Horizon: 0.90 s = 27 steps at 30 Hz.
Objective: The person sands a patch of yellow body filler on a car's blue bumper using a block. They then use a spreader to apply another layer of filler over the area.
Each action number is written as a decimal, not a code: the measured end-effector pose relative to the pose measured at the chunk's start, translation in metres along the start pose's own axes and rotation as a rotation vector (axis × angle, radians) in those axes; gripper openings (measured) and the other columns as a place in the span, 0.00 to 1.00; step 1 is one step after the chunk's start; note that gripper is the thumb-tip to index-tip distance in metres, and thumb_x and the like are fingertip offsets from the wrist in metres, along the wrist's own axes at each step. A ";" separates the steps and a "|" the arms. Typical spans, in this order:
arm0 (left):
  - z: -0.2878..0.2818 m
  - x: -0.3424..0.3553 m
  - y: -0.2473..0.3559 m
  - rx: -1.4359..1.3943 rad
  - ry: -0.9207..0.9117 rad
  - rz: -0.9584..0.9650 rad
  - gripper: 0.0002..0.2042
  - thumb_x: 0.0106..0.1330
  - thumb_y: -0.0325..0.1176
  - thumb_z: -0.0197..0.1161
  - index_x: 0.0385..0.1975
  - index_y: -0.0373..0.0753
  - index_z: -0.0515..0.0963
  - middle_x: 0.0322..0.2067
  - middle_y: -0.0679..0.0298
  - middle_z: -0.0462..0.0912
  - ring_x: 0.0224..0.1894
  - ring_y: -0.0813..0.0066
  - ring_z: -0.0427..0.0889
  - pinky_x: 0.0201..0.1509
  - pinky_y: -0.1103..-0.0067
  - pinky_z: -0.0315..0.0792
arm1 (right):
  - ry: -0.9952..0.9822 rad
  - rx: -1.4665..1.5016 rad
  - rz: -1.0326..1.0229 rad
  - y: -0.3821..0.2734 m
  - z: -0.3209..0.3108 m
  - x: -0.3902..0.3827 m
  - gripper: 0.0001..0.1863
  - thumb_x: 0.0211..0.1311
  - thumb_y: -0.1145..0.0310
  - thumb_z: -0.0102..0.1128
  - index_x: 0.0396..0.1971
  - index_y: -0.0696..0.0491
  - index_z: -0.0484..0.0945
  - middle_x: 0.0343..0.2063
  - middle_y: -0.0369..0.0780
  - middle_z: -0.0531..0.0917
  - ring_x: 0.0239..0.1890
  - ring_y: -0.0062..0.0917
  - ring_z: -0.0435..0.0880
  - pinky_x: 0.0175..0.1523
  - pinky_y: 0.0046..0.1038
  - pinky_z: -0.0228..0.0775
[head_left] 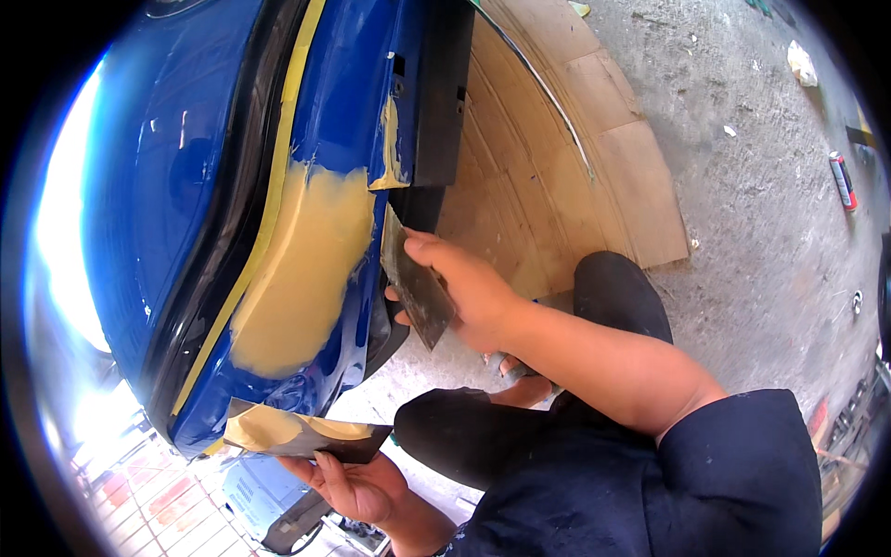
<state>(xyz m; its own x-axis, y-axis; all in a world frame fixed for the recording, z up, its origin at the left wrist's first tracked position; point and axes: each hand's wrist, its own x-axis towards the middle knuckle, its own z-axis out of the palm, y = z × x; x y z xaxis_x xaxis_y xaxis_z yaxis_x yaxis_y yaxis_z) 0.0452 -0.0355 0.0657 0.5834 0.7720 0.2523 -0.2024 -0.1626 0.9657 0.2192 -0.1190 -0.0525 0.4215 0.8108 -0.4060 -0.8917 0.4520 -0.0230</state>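
A patch of tan body filler (302,269) covers part of a blue car's body panel (339,102) on the left. My right hand (469,292) is closed around a dark, flat filler spreader (415,290), held tilted just right of the patch, near the panel's edge. Lower down, my left hand (357,487) grips a dark flat plate (353,446) from below, with tan filler smeared over its left part. More filler (391,139) lies along the seam above the spreader. Some fingers of both hands are hidden behind what they hold.
Yellow masking tape (249,274) follows the black trim (209,223) along the panel. Flattened cardboard (548,139) lies on the concrete floor (742,195), with a red and black can (843,181) farther right. A wire grid (144,497) shows at lower left. My bent knees are close by.
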 end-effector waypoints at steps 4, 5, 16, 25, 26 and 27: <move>-0.001 0.001 0.001 0.014 -0.029 -0.005 0.26 0.69 0.26 0.47 0.68 0.41 0.52 0.65 0.57 0.59 0.63 0.63 0.64 0.66 0.66 0.61 | -0.089 0.083 0.031 -0.006 -0.008 0.009 0.27 0.61 0.46 0.54 0.51 0.53 0.71 0.42 0.39 0.77 0.42 0.31 0.78 0.45 0.35 0.75; -0.001 0.000 0.002 0.020 -0.034 -0.007 0.26 0.69 0.26 0.47 0.68 0.40 0.52 0.65 0.57 0.58 0.63 0.63 0.64 0.66 0.66 0.61 | -0.080 0.086 0.034 -0.008 -0.005 0.011 0.27 0.61 0.46 0.54 0.50 0.53 0.71 0.41 0.39 0.77 0.41 0.32 0.79 0.44 0.36 0.75; 0.004 0.002 0.001 0.010 -0.046 0.001 0.26 0.69 0.25 0.47 0.68 0.40 0.51 0.64 0.56 0.59 0.64 0.64 0.63 0.67 0.66 0.58 | -0.054 -0.002 -0.001 -0.020 0.017 0.015 0.29 0.60 0.44 0.53 0.49 0.54 0.70 0.40 0.41 0.76 0.40 0.31 0.79 0.43 0.37 0.77; 0.003 0.002 -0.001 -0.021 -0.071 -0.003 0.26 0.70 0.25 0.46 0.68 0.39 0.50 0.64 0.56 0.60 0.64 0.65 0.64 0.67 0.67 0.59 | -0.071 -0.044 -0.008 -0.024 0.030 0.007 0.29 0.61 0.44 0.53 0.50 0.54 0.70 0.39 0.39 0.76 0.38 0.29 0.79 0.42 0.35 0.77; 0.003 0.001 -0.001 -0.018 -0.075 -0.002 0.26 0.70 0.24 0.45 0.68 0.39 0.50 0.64 0.56 0.60 0.64 0.65 0.64 0.67 0.67 0.60 | -0.069 -0.046 -0.008 -0.024 0.031 0.006 0.28 0.61 0.44 0.52 0.50 0.54 0.70 0.39 0.39 0.76 0.38 0.28 0.78 0.43 0.35 0.77; 0.003 0.001 -0.002 -0.018 -0.075 -0.003 0.26 0.70 0.25 0.45 0.68 0.39 0.50 0.64 0.56 0.60 0.63 0.65 0.64 0.67 0.67 0.60 | -0.068 -0.047 -0.006 -0.024 0.033 0.005 0.28 0.62 0.45 0.52 0.50 0.54 0.70 0.39 0.39 0.76 0.38 0.28 0.78 0.43 0.35 0.77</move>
<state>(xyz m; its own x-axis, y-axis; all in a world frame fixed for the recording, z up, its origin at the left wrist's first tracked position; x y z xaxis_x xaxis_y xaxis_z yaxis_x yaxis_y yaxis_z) 0.0484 -0.0364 0.0646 0.6413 0.7238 0.2544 -0.2149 -0.1489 0.9652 0.2479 -0.1130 -0.0242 0.4361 0.8320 -0.3429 -0.8950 0.4406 -0.0692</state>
